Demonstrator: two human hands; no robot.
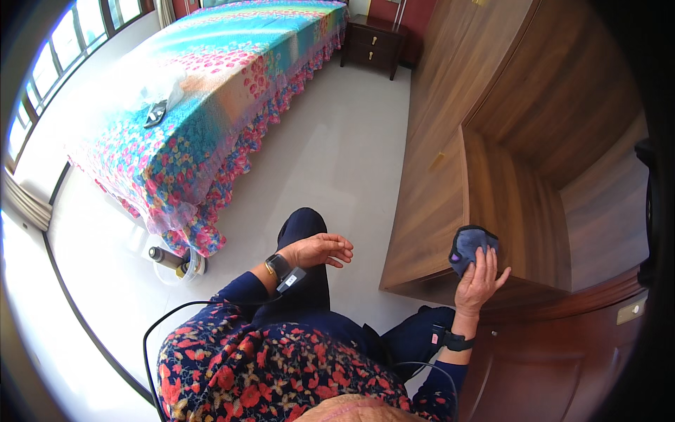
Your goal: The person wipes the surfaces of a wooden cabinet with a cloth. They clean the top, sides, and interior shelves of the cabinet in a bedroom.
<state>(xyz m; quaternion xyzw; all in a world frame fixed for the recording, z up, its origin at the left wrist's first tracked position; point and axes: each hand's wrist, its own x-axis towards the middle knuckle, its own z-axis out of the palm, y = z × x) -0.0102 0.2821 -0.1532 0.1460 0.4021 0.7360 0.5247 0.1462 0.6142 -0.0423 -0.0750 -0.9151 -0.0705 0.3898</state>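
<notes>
A blue-grey cleaning cloth (471,249) with a dark border lies under the fingers of my right hand (477,282). The hand presses it against the front corner of a wooden wardrobe's open compartment (519,227), thumb spread to the side. Above my bent left knee (303,224) hovers my left hand (320,249), its fingers loosely curled and apart with nothing in them. Both wrists carry black bands with small devices, and a cable runs from the left one.
A bed (211,89) with a flowered, ruffled cover stands left, a phone-like dark object (156,113) on it. By its foot are a clear tub (167,279) and a flask (166,257). A nightstand (374,45) stands behind; a reddish-brown door (532,364) is close right.
</notes>
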